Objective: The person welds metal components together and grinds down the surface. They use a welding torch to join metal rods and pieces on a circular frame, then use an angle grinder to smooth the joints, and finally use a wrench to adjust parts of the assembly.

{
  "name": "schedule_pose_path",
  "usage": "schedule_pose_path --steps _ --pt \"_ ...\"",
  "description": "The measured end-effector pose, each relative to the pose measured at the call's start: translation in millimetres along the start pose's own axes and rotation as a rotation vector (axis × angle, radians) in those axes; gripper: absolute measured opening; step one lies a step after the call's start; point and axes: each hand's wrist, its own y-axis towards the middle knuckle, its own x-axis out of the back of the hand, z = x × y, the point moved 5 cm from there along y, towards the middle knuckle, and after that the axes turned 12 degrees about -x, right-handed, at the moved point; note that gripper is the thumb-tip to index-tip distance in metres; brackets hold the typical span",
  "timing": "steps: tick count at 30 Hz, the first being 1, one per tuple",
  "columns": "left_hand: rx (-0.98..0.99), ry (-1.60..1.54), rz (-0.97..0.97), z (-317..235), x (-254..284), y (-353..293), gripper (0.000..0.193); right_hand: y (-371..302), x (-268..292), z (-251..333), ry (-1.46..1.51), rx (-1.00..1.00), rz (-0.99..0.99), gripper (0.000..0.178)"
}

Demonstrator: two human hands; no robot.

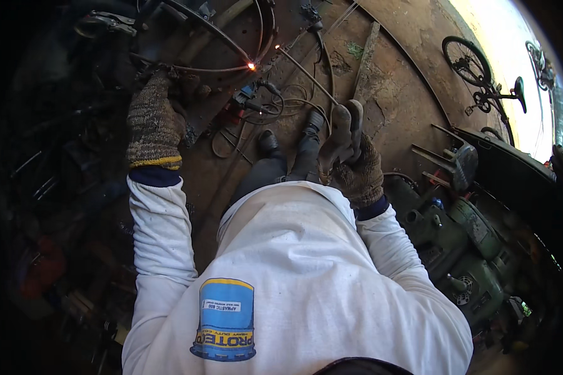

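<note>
The right grip [361, 178], in a brown-grey knitted glove, is closed around the lower end of a worn brown tong-shaped holder [336, 134] with two rounded arms, which rises just ahead of the palm. From the holder, a thin straight metal rod [308, 76] slants forward and to the left of this grip, its far tip glowing orange. Beyond that tip, farther left and well apart from the right grip, a frame of thin curved metal bars [213, 69] meets at a bright orange glowing spot [251, 65]; the rod's tip is near the spot but visibly apart from it. The left grip [156, 119], in a matching glove with a yellow cuff edge, is at the shadowed left end of the lowest bar, with the glowing spot off to its right; its fingers are lost in the dark, so I cannot tell whether they are closed on the bar. Between the two grips lies a blue-and-red tool [233, 111], with looped dark cables [222, 150] close by on the brown floor [413, 94].
</note>
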Motion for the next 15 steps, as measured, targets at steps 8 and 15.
schedule_pose_path --steps 8,15 --pt "0.011 0.143 0.042 1.2 -0.2 -0.6 0.044 -2.6 -2.6 24.6 0.049 -0.028 -0.01 0.055" --pt "0.082 -0.157 0.07 22.5 -18.4 -0.4 0.049 -5.7 13.1 5.9 0.036 -0.056 -0.028 0.064"
